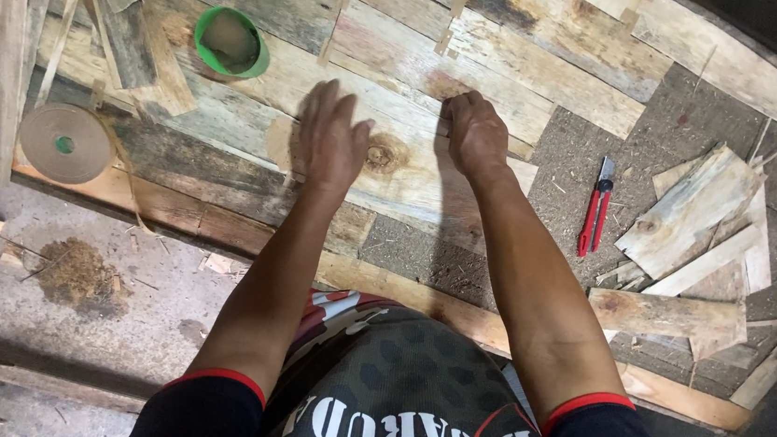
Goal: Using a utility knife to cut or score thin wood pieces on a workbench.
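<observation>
Left hand (332,140) lies flat on the veneer sheet (393,167), fingers spread apart and pointing to 12 o'clock, slightly blurred; right hand (474,134) rests just beside it at 3 o'clock, fingers curled together, tips pressed on the sheet's upper edge; whether they pinch anything cannot be told. The sheet lies at centre on the board (590,161), over patched wood strips; a dark knot (380,157) sits between the hands. Green cup (231,42) stands at 11 o'clock, well apart; tape roll (65,141) lies at 9 o'clock; red cutter (595,209) lies at 3 o'clock on bare board; veneer scraps (697,227) are piled beyond it; nothing lies between the hands and the sheet.
</observation>
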